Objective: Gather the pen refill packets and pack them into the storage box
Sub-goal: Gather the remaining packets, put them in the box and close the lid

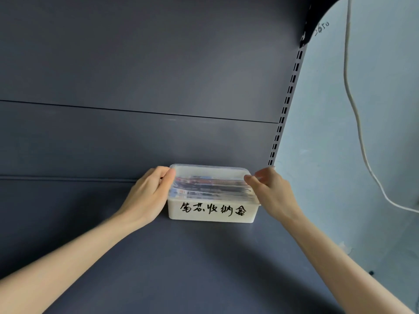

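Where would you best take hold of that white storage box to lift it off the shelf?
Take the storage box by its two short ends, one hand from each side, as the left hand and right hand sit now. It is long, low and flat on the shelf, so an end grip just under the clear lid should keep it level.

Light is soft and even, moderately dim on the dark blue-grey metal shelf [204, 257], brighter on the pale wall [374, 132] at right. Faint sheen on the shelf's back panel [204, 91], upper centre. Soft shadows under both forearms and beside the white plastic storage box [213, 211]. Glare on its clear lid [210, 173] smears the packets beneath. Strong wide-angle bending: slotted upright [286, 103] and panel seams curve. Overall slightly soft; handwriting on the box stays legible.
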